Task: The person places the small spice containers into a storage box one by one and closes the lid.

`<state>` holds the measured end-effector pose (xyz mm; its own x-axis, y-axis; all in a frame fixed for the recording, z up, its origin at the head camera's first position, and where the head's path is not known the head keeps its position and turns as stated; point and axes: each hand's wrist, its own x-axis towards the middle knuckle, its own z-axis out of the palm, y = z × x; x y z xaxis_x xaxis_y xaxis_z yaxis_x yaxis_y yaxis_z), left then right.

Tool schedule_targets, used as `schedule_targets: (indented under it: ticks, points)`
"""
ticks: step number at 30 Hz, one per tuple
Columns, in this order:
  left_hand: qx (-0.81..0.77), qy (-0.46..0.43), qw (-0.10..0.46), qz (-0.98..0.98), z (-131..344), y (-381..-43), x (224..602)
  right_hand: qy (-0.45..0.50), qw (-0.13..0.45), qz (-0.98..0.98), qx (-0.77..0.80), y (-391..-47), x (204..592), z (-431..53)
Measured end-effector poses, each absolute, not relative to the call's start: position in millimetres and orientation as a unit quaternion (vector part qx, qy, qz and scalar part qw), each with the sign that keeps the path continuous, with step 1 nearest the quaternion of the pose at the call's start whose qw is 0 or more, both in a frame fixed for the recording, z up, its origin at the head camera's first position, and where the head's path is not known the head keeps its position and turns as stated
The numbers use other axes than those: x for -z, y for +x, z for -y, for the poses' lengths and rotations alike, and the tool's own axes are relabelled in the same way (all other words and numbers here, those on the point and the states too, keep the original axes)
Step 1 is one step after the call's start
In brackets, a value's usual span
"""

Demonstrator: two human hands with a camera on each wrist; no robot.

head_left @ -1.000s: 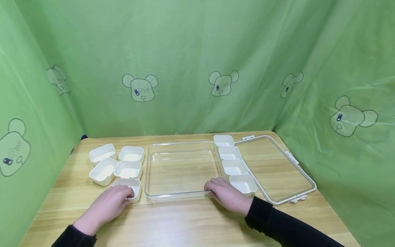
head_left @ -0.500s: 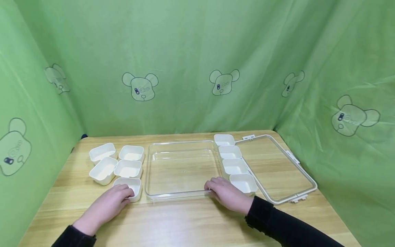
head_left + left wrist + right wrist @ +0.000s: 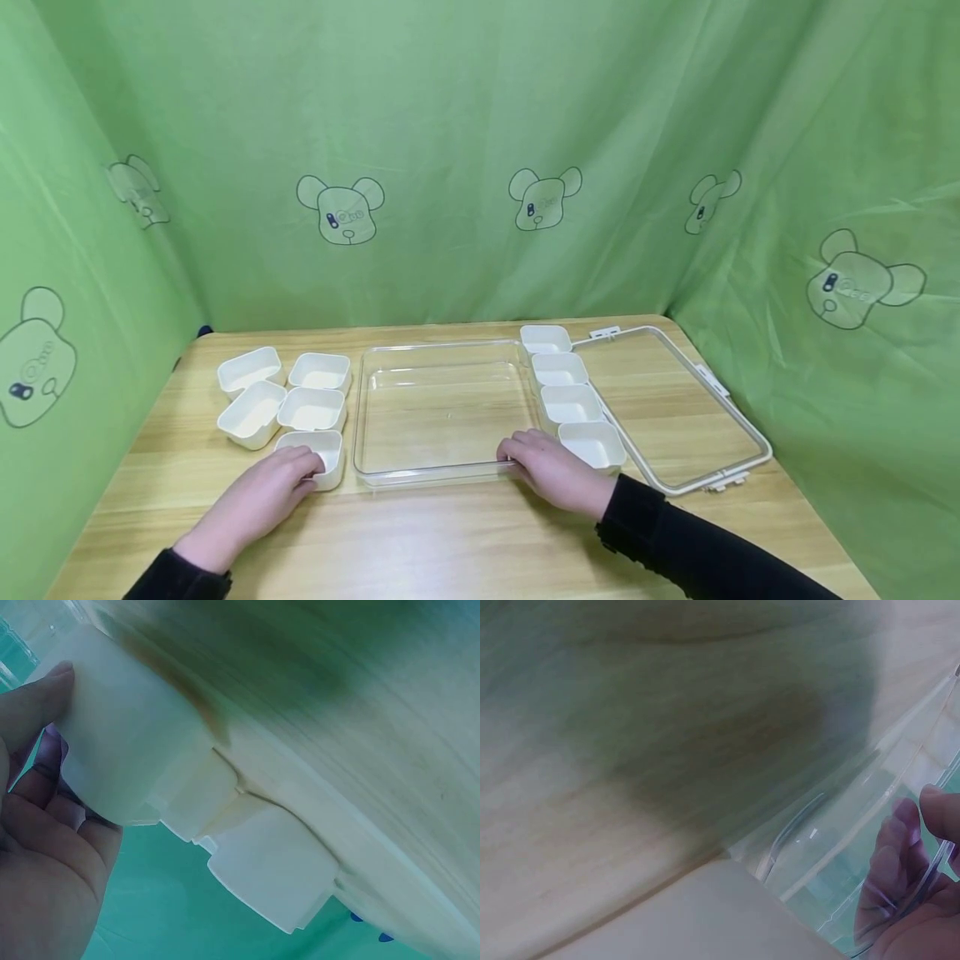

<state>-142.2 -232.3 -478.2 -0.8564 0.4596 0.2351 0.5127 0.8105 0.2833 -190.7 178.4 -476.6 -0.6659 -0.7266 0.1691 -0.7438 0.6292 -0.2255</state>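
My left hand [image 3: 262, 493] pinches the near wall of a small white bin [image 3: 330, 454], the front one of the left group. In the left wrist view the thumb [image 3: 37, 705] presses that bin's outer side [image 3: 112, 727], while the other fingers curl over its rim. At the front right corner of a shallow clear plastic box [image 3: 397, 478], my right hand [image 3: 555, 477] grips the rim. Through the clear wall in the right wrist view, fingers [image 3: 889, 870] show on the inner side. Nothing lies inside the clear box.
Several more white bins [image 3: 311, 408] stand left of the box. Along its right side runs a row of white bins [image 3: 572, 403]. A clear lid [image 3: 667, 408] with white-edged frame and clips lies at the right. Green curtains [image 3: 450, 250] surround the wooden table [image 3: 420, 550].
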Motion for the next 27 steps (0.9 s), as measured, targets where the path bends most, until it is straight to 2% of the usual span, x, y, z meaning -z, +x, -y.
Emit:
schedule_targets:
  ticks: [14, 27]
  points:
    - [0.205, -0.262, 0.06, 0.941, 240, -145, 462, 0.407, 0.028, 0.902, -0.142, -193, 477, -175]
    - [0.175, -0.312, 0.087, 0.93, 223, -167, 406, 0.405, 0.03, 0.902, -0.144, -191, 478, -178]
